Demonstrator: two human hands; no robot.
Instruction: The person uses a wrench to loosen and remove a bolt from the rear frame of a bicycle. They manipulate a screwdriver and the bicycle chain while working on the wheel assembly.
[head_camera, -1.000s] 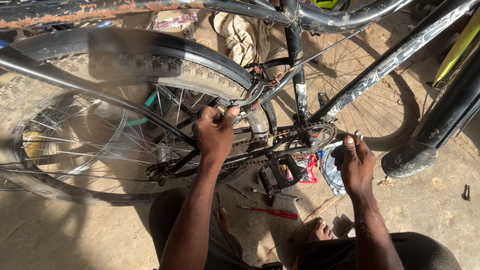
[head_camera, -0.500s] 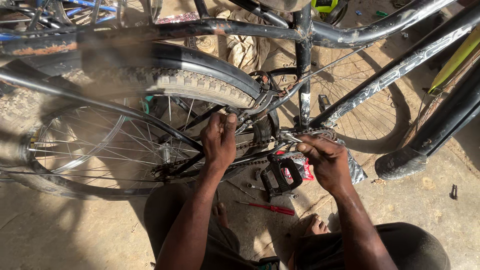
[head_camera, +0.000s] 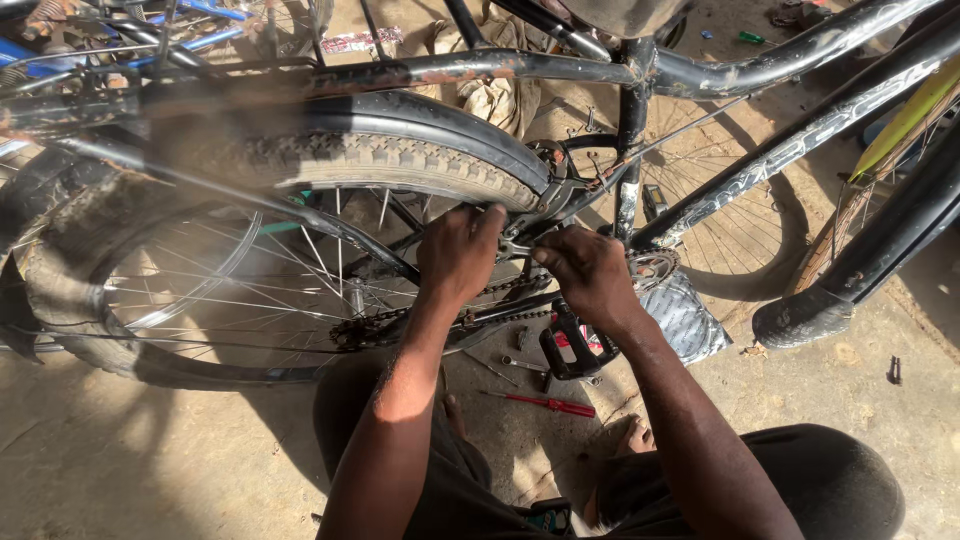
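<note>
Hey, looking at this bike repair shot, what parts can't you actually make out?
- Head view: what the left hand and right hand pinch near the rear tyre; the fingers cover it.
- Head view: the rear hub, hidden behind spokes and the left forearm.
- Head view: small tools on the ground beside the red screwdriver; too small to identify.
- Head view: the bike's top edge, blurred and cropped.

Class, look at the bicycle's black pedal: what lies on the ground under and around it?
Under the black pedal lie a red-handled screwdriver, a small metal spanner and something red, mostly covered by the pedal. The right hand and forearm hide the ground just to its right.
</note>
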